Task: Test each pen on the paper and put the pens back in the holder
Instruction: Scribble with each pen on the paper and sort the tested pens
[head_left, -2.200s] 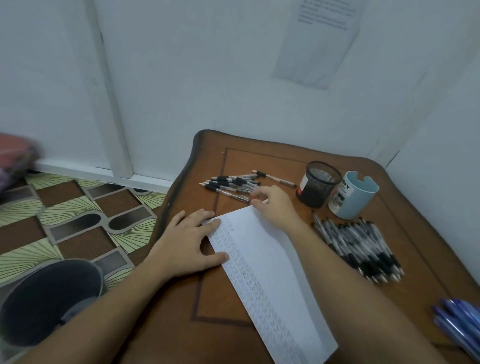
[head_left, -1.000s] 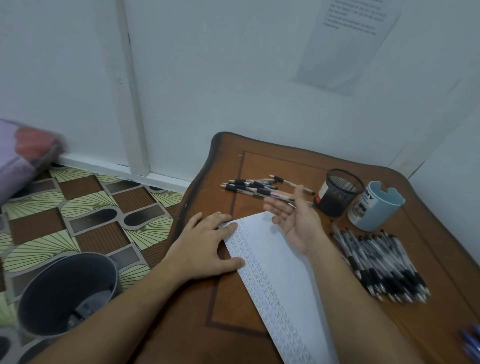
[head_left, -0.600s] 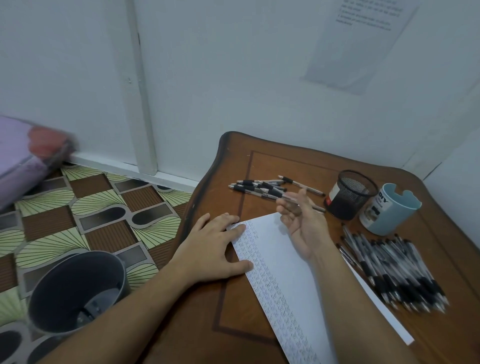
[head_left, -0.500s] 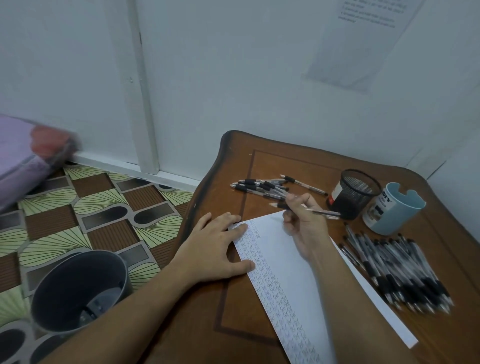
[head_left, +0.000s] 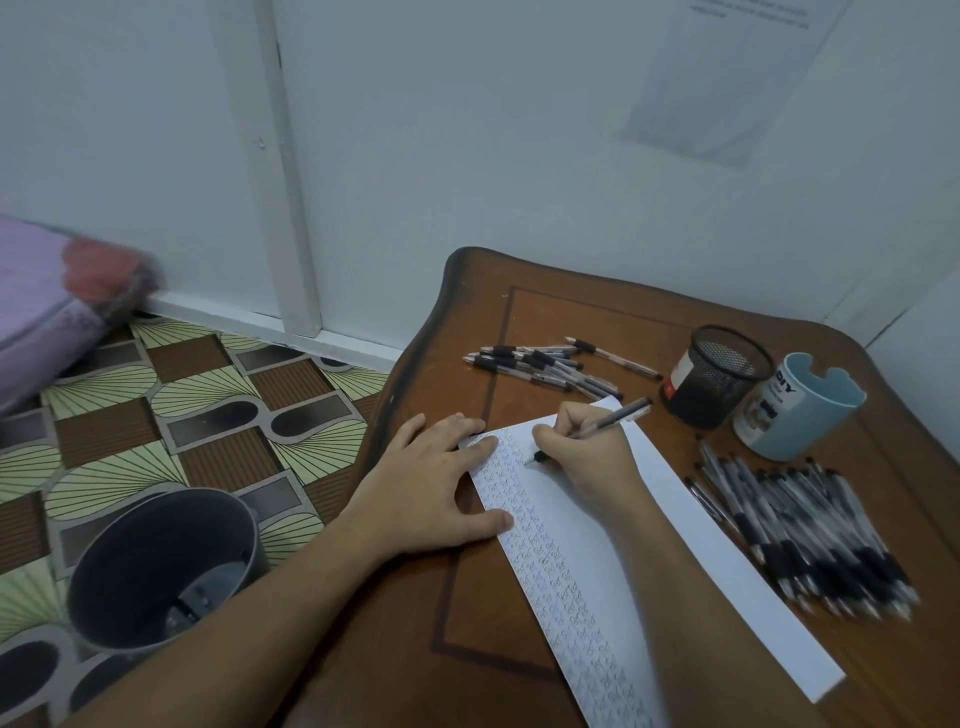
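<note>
Wooden table (head_left: 467, 623), white paper (head_left: 691, 525), small pen pile (head_left: 540, 364), large pen pile (head_left: 810, 535), black mesh holder (head_left: 711, 379), blue cup (head_left: 795, 410)

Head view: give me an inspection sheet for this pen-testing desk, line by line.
Surface: wooden table.
Job's things: paper with rows of scribbles; pen, tip on it; small pen group at far edge; large pen pile on right; mesh holder and blue holder, no pens sticking out.
Clutter: nothing seen.
Hands: left hand presses the paper flat; right hand grips the pen.
Cables: nothing seen.
Surroundings: grey bin on patterned floor; sheet on wall.
</note>
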